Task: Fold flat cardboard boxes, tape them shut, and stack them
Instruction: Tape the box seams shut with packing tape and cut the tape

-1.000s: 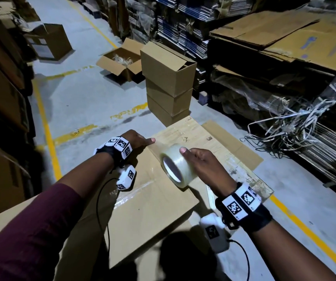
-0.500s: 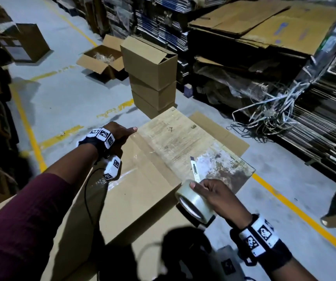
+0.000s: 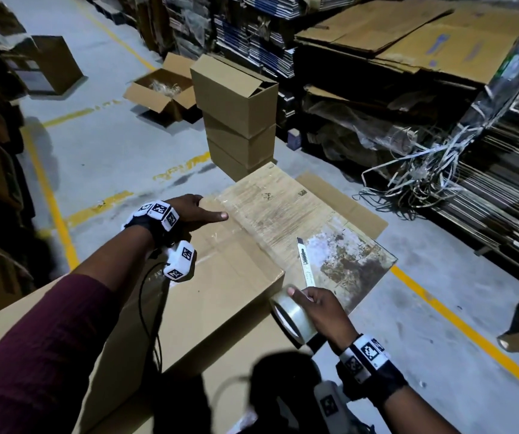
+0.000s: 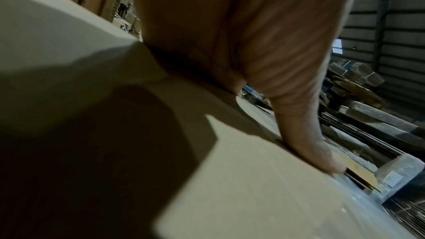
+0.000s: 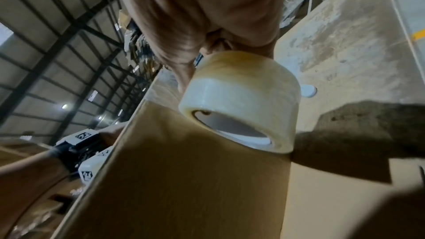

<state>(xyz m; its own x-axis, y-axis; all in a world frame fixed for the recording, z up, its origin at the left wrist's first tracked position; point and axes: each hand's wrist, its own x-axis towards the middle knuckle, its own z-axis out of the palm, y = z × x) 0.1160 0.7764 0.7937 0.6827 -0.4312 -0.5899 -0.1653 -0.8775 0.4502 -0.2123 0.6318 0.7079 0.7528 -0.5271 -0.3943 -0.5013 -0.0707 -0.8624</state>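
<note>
Box (image 3: 208, 296) on the bench (image 3: 283, 208): light, stiff, flexes at the seam. Left hand (image 3: 194, 211) flat, fingers straight, pressing its far edge. Right hand (image 3: 322, 308) curled round the tape roll (image 3: 292, 321), just off its near-right corner; grip by the core, film is slick.

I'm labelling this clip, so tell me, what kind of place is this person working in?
Most likely a warehouse or packing floor for cardboard cartons. Bundles of flat cardboard sheets are piled high along the right, assembled boxes stand stacked on a concrete floor with yellow lane lines, and the right hand holds a roll of clear packing tape.
</note>
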